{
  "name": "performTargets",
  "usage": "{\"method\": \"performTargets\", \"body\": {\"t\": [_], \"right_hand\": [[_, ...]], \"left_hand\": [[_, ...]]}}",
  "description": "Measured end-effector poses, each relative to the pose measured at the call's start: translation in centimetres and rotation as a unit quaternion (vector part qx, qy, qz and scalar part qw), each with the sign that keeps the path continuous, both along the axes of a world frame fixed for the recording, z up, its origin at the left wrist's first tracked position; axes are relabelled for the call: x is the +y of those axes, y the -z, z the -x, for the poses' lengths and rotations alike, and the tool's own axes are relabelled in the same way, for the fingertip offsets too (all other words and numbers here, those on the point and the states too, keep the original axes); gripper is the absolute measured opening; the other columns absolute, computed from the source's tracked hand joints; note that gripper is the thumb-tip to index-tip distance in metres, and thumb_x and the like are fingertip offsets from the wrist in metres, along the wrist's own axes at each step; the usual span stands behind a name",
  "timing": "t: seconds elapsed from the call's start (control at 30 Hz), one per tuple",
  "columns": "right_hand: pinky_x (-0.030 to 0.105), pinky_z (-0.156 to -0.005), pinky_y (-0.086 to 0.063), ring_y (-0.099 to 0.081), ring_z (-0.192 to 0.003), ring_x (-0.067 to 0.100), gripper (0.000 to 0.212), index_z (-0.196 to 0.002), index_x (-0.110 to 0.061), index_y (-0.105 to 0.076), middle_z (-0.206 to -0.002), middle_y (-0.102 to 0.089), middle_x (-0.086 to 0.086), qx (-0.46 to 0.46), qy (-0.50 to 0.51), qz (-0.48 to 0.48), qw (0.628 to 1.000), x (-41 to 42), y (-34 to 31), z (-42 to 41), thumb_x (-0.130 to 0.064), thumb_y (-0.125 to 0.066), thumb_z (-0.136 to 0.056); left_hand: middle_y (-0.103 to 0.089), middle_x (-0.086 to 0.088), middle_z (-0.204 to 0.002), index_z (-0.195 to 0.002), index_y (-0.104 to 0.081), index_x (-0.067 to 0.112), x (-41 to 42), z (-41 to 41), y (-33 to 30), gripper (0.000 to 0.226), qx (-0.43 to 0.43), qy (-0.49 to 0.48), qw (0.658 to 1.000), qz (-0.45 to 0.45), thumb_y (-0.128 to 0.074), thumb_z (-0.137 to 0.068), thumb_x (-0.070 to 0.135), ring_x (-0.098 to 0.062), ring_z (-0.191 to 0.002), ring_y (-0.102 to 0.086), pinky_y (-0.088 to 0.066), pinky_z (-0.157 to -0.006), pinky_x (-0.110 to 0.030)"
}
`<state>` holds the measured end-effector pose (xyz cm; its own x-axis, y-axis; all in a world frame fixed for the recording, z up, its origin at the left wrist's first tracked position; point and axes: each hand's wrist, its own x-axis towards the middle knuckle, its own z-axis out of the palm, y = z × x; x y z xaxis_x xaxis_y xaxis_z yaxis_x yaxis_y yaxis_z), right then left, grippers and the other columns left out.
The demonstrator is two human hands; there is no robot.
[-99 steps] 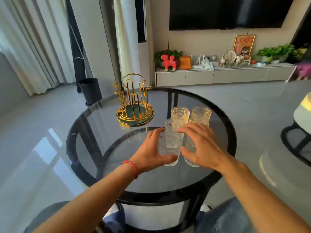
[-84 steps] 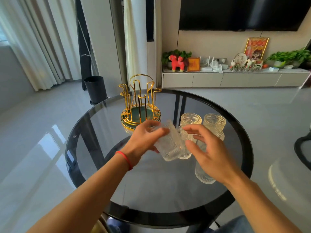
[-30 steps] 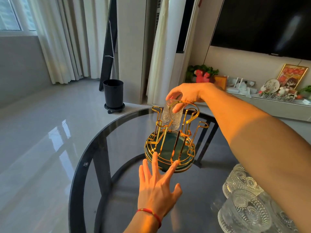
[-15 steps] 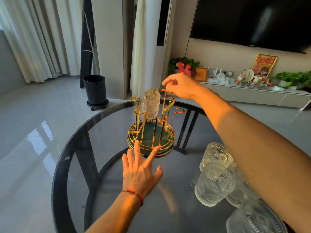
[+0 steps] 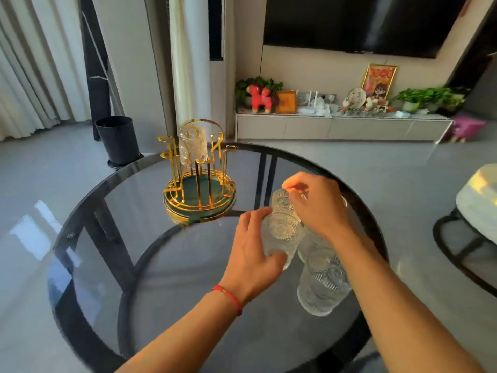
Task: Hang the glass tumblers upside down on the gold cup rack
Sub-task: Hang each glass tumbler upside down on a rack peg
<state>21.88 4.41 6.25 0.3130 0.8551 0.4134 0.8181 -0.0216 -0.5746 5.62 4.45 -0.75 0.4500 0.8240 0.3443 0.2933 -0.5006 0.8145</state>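
The gold cup rack [image 5: 199, 184] with a dark green base stands on the far left part of the round glass table [image 5: 161, 259]. One glass tumbler [image 5: 193, 145] hangs upside down on a rear peg. Several more patterned tumblers cluster at the table's right. My left hand [image 5: 252, 254] is wrapped around the side of one tumbler [image 5: 282, 234]. My right hand [image 5: 317, 205] hovers over the cluster with its fingertips pinched at the rim of a tumbler behind, partly hiding it. Another tumbler [image 5: 322, 289] stands nearest to me.
A black bin [image 5: 118, 140] stands on the floor beyond the table at left. A low cabinet [image 5: 341, 127] with plants and ornaments runs along the far wall under a television. A round stool [image 5: 473, 211] sits at right.
My right hand let go of the tumbler on the rack and drew back to the cluster at right. My left hand left the rack's base and closed on a tumbler.
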Motion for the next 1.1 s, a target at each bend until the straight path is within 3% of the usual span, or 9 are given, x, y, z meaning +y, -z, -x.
{"method": "performTargets", "body": {"t": [0.1, 0.33, 0.53, 0.63, 0.7, 0.8, 0.9, 1.0, 1.1], "right_hand": [[0.037, -0.086, -0.058, -0.071, -0.09, 0.013, 0.019, -0.097, -0.018, -0.078, -0.098, -0.08, -0.003, -0.011, 0.006, -0.026, 1.0, -2.1, 1.7, -0.1, -0.01, -0.064, -0.09], [0.031, -0.087, -0.053, -0.066, -0.093, 0.012, 0.021, -0.098, -0.019, -0.078, -0.1, -0.076, -0.003, 0.011, 0.001, -0.04, 0.999, -3.4, 2.5, -0.6, -0.009, -0.062, -0.089], [0.027, -0.08, -0.055, -0.068, -0.091, 0.007, 0.02, -0.099, -0.018, -0.079, -0.099, -0.078, -0.007, 0.062, -0.018, -0.033, 0.997, -3.2, 2.5, 0.1, -0.009, -0.062, -0.092], [0.026, -0.08, -0.058, -0.069, -0.089, 0.005, 0.02, -0.1, -0.015, -0.079, -0.101, -0.078, -0.007, 0.081, -0.036, -0.044, 0.995, -3.4, 2.0, 0.8, -0.007, -0.062, -0.092], [0.024, -0.084, -0.058, -0.07, -0.094, 0.003, 0.022, -0.101, -0.018, -0.079, -0.103, -0.078, -0.01, 0.131, -0.062, -0.046, 0.988, -3.5, 1.5, 1.9, -0.008, -0.063, -0.092], [0.028, -0.1, -0.053, -0.063, -0.117, -0.001, 0.027, -0.119, -0.029, -0.072, -0.123, -0.07, -0.016, 0.23, -0.097, 0.003, 0.968, -3.5, 1.4, 4.1, -0.028, -0.063, -0.094], [0.042, -0.115, -0.04, -0.045, -0.139, 0.006, 0.053, -0.148, -0.038, -0.046, -0.154, -0.047, -0.014, 0.336, -0.119, 0.102, 0.929, -2.9, 1.4, 6.1, -0.055, -0.051, -0.098], [0.051, -0.105, -0.052, -0.052, -0.134, 0.013, 0.055, -0.156, -0.031, -0.033, -0.154, -0.044, -0.007, 0.481, -0.145, 0.11, 0.857, -1.9, 1.2, 7.2, -0.045, -0.048, -0.104], [0.055, -0.095, -0.058, -0.062, -0.126, 0.029, 0.044, -0.142, -0.01, -0.054, -0.141, -0.059, 0.014, 0.543, -0.143, 0.107, 0.82, -1.0, 0.7, 6.6, -0.031, -0.056, -0.103]], "left_hand": [[-0.042, 0.005, -0.135, -0.144, -0.035, 0.021, -0.9, -1.7, 0.0, 0.077, -0.027, -0.014, 0.999, 0.039, -0.068, -0.075, 0.032, -0.009, -0.127, -0.039, -0.029, -0.101, -0.011], [-0.056, 0.0, -0.137, -0.144, -0.038, 0.019, -0.2, -2.1, 0.9, 0.087, 0.046, -0.085, 0.995, 0.007, -0.084, -0.074, 0.043, -0.018, -0.124, -0.053, -0.046, -0.103, -0.037], [-0.057, 0.003, -0.122, -0.134, -0.052, 0.023, 1.0, 0.1, -0.1, 0.085, 0.071, -0.101, 0.992, 0.012, -0.087, -0.062, 0.05, -0.011, -0.103, -0.055, -0.047, -0.085, -0.022], [-0.06, 0.004, -0.111, -0.124, -0.053, 0.023, 1.6, 1.6, -0.9, 0.079, 0.03, -0.116, 0.989, 0.088, -0.088, -0.059, 0.051, -0.012, -0.097, -0.06, -0.056, -0.081, -0.029], [-0.062, -0.005, -0.111, -0.12, -0.052, 0.018, 2.3, 2.5, -2.0, 0.076, -0.061, -0.115, 0.973, 0.191, -0.089, -0.059, 0.044, -0.02, -0.096, -0.065, -0.061, -0.078, -0.042], [-0.061, -0.018, -0.118, -0.122, -0.049, 0.01, 3.4, 4.2, -3.7, 0.073, -0.216, -0.078, 0.927, 0.297, -0.082, -0.061, 0.032, -0.027, -0.102, -0.065, -0.062, -0.072, -0.042], [-0.061, -0.015, -0.113, -0.124, -0.049, 0.006, 4.1, 5.8, -4.6, 0.082, -0.273, -0.032, 0.917, 0.288, -0.075, -0.05, 0.031, -0.023, -0.098, -0.064, -0.059, -0.075, -0.037], [-0.062, -0.013, -0.11, -0.126, -0.048, 0.002, 4.4, 6.5, -4.3, 0.083, -0.303, 0.019, 0.907, 0.291, -0.073, -0.05, 0.025, -0.024, -0.1, -0.062, -0.057, -0.077, -0.035], [-0.065, -0.011, -0.116, -0.129, -0.049, 0.004, 5.4, 7.1, -3.7, 0.081, -0.289, 0.047, 0.914, 0.281, -0.075, -0.056, 0.025, -0.027, -0.111, -0.062, -0.057, -0.088, -0.039]]}}
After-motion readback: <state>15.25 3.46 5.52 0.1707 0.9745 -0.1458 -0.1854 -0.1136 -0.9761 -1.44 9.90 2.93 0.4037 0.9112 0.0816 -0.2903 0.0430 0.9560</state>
